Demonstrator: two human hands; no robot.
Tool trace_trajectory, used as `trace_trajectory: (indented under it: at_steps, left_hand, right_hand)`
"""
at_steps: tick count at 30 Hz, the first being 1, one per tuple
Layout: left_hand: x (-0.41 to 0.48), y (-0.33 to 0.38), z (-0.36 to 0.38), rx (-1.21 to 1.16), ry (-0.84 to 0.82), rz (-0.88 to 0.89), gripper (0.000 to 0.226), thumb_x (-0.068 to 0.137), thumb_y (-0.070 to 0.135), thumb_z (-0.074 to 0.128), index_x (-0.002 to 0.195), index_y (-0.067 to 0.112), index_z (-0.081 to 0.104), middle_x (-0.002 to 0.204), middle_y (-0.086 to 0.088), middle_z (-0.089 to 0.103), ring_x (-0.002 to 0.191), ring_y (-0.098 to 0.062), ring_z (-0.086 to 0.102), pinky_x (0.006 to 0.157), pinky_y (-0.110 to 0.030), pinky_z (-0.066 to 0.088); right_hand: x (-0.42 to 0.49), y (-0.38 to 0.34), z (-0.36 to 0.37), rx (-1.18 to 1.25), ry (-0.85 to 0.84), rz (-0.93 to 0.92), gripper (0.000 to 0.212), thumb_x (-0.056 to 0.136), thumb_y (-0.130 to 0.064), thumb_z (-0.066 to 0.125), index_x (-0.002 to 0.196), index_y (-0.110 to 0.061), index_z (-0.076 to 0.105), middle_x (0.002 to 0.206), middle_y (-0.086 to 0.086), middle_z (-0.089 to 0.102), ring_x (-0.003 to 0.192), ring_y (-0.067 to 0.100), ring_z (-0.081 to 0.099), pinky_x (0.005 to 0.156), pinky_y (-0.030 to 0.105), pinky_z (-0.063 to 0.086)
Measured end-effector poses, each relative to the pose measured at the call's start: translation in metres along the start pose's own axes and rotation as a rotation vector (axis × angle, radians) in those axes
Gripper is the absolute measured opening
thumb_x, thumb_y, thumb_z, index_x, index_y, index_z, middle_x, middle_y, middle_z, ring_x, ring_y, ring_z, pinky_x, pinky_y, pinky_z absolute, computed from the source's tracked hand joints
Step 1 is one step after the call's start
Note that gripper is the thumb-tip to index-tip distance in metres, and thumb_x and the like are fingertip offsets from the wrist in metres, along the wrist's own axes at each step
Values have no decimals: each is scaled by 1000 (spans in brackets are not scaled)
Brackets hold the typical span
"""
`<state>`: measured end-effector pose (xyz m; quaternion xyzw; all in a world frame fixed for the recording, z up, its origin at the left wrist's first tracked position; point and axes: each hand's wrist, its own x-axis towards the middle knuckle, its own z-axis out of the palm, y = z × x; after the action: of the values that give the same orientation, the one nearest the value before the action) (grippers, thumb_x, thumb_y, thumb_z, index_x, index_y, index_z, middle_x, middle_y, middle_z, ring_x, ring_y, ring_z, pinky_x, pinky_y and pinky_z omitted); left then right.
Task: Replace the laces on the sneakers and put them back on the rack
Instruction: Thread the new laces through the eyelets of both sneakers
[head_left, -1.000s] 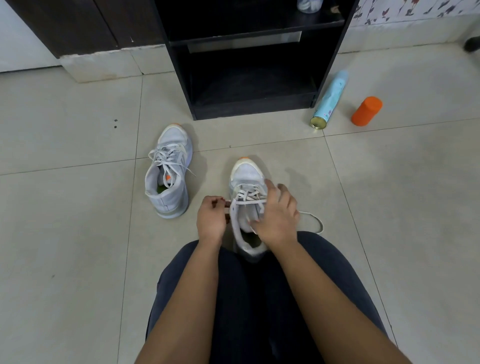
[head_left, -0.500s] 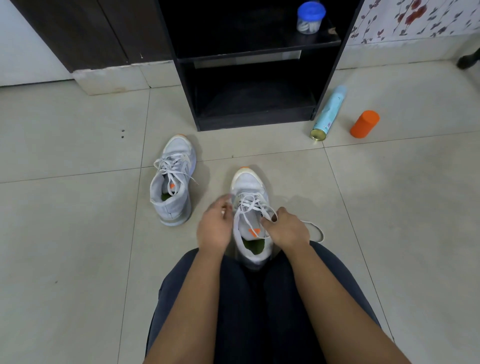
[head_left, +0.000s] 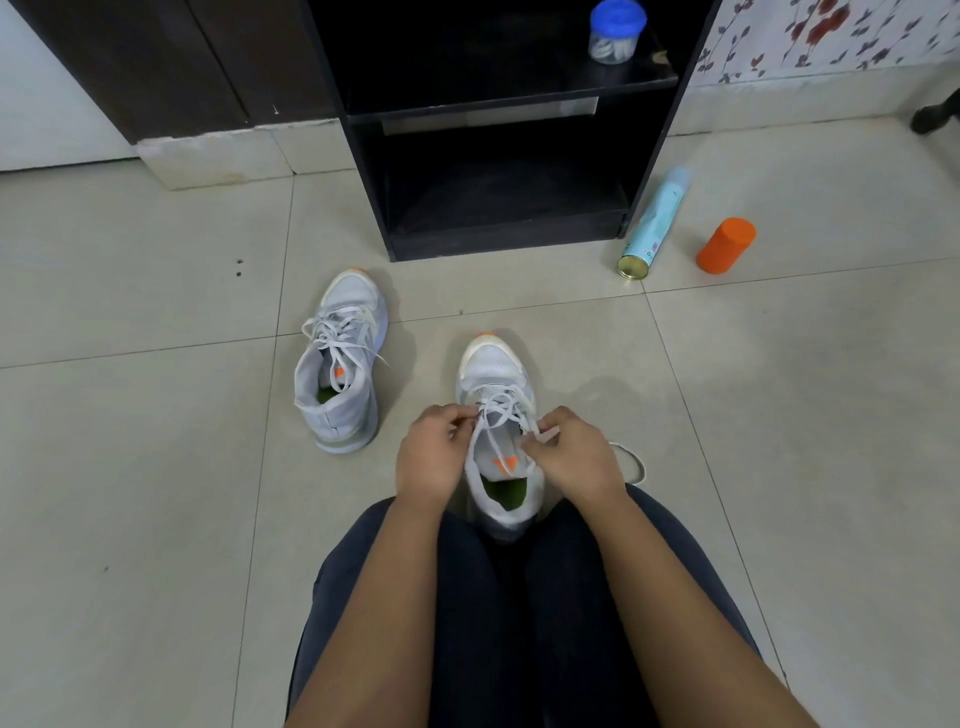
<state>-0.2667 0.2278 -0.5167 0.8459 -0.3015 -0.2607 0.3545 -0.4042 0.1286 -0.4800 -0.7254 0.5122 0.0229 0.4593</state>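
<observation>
A pale grey sneaker (head_left: 493, 374) with an orange toe tip stands on the floor between my knees, toe pointing away. My left hand (head_left: 431, 457) pinches its white lace (head_left: 501, 408) at the left side of the eyelets. My right hand (head_left: 574, 454) pinches the lace on the right side, and a loose loop of it trails on the tile past my right wrist. The second sneaker (head_left: 340, 364), laced, stands to the left. The black rack (head_left: 498, 130) is straight ahead, its lower shelf bare.
A light blue spray can (head_left: 653, 223) lies on the floor beside the rack, with an orange cap (head_left: 724, 245) to its right. A blue-lidded clear jar (head_left: 615, 31) sits on the rack's upper shelf. A dark cabinet stands at the back left.
My right hand has come off the tongue and moved to the right side of the lace. My left hand has shifted slightly toward the eyelets. The camera has tilted up, showing more of the rack.
</observation>
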Motion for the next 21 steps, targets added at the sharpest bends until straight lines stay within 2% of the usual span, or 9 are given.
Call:
trace_trajectory:
  at_steps: [2,3,6,9,12,14,16,18,21]
  left_hand:
    - [2,-2,0,-34,28,-18,15,90,21,58,94,23,72,99,4,67,90,-15,63,82,-31,50]
    - [3,-4,-2,-62,32,-30,13,89,19,58,88,22,71,95,2,67,88,-16,63,80,-32,50]
    - [4,-9,-3,-170,15,-122,18,91,15,55,77,23,62,91,-5,65,83,-24,64,81,-45,54]
    - [5,-5,2,-204,30,-140,19,96,15,47,80,20,56,95,-12,62,86,-28,63,81,-50,55]
    - [5,8,-5,-637,185,-263,19,102,10,36,88,13,48,95,-11,57,70,-23,68,64,-30,59]
    - [5,5,-20,-841,454,-338,16,103,8,32,92,10,43,95,-8,54,54,-11,67,46,-20,51]
    - [5,-9,-31,-684,686,-364,16,101,11,33,96,10,47,106,-15,59,48,-4,64,43,-24,46]
    - [3,-20,-33,-420,746,-302,17,97,10,38,109,12,51,119,-11,56,63,-7,67,59,-38,54]
    - [0,-21,-15,-153,383,-41,33,95,16,44,124,29,53,125,2,54,92,-34,64,80,-50,54]
  right_hand:
    - [-8,-2,-5,315,-143,1,17,92,-21,53,105,-18,63,79,4,70,65,13,62,63,24,46]
    - [-11,-1,-6,344,-173,-18,19,93,-18,50,103,-18,66,79,1,70,65,11,61,64,23,45]
    - [-5,7,-5,35,-40,-117,16,84,-17,60,99,-23,60,74,-6,61,70,13,57,64,26,41]
    - [2,8,1,-128,-4,-60,36,79,-22,68,101,-17,40,77,-1,56,73,23,56,61,30,36]
    - [7,11,4,-141,-3,16,32,83,-17,62,104,-11,40,85,4,54,86,30,59,65,30,36]
    - [9,14,6,-149,14,23,29,83,-19,60,105,-12,43,88,4,57,86,29,59,66,31,38]
    - [9,14,6,-165,40,39,26,83,-23,58,103,-12,46,91,5,59,84,27,57,67,31,39]
    - [9,14,8,-224,56,42,22,85,-26,55,101,-12,51,95,6,62,87,28,58,68,31,39]
    - [10,15,8,-264,73,38,26,88,-35,52,99,-11,55,100,8,64,94,30,60,70,31,39]
